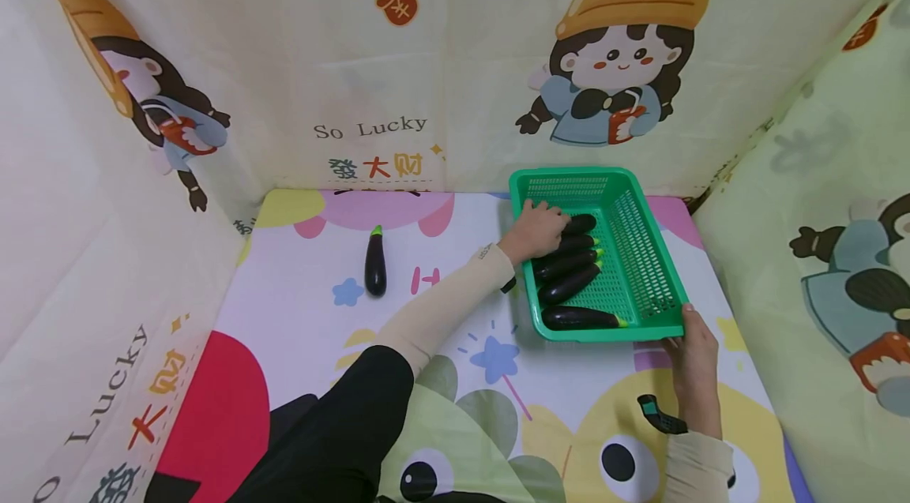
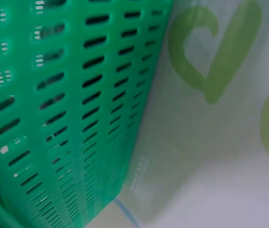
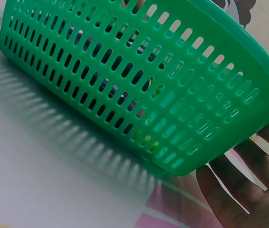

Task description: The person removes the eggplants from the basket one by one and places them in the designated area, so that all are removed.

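Note:
A green slotted basket [image 1: 643, 250] stands on the mat at the back right, with several dark eggplants [image 1: 569, 284] lying side by side in it. My left hand [image 1: 542, 228] reaches over its left rim, fingers curled on the farthest eggplant [image 1: 581, 223]. My right hand [image 1: 691, 333] rests against the basket's near right corner, thumb at the rim. In the right wrist view its fingers [image 3: 241, 192] lie straight beside the basket wall [image 3: 125, 85]. The left wrist view shows only the basket's outer wall [image 2: 68, 118] close up. One more eggplant [image 1: 375, 264] lies alone on the mat to the left.
A colourful cartoon mat [image 1: 320, 313] covers the table. Printed cloth walls [image 1: 370, 76] close it in at the back and on both sides. A black garment [image 1: 341, 432] lies at the near edge under my left arm.

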`<state>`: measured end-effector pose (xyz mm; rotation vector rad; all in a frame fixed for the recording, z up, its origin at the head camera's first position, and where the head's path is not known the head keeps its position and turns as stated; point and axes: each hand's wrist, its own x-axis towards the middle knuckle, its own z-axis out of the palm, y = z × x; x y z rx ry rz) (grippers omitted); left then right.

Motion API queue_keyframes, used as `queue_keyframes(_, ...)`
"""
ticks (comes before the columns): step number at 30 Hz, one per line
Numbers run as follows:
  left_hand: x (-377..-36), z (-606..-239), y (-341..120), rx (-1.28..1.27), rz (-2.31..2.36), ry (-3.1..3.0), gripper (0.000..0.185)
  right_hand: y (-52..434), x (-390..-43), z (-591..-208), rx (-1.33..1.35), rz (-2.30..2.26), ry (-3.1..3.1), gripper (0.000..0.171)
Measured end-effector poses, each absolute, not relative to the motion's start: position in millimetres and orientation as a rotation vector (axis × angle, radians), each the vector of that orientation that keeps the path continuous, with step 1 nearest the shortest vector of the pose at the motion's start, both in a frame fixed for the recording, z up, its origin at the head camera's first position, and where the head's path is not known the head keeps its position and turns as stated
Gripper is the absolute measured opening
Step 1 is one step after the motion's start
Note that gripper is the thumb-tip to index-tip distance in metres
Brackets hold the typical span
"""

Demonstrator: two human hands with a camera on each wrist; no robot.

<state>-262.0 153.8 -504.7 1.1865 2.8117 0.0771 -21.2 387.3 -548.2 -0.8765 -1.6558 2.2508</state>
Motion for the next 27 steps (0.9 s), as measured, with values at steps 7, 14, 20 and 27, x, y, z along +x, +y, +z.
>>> queue_keyframes(7, -251, -503, 142, 1.27, 0.093, 2.857, 0.042, 388, -21, -548, -0.893, 2.252, -1.661, 0.05)
queue_keyframes(14, -245, -495, 121, 1.352, 0.071, 2.944, 0.039, 389, -21, -549, -0.909, 2.245, -1.674, 0.049)
queue_keyframes(20, -240, -484, 100, 1.415, 0.015, 3.046, 0.039, 389, -19, -548, -0.866, 2.26, -1.656, 0.041)
queue_keyframes(27, -232, -462, 68, 1.381, 0.022, 3.09, 0.038, 388, -20, -547, -0.862, 2.261, -1.666, 0.039)
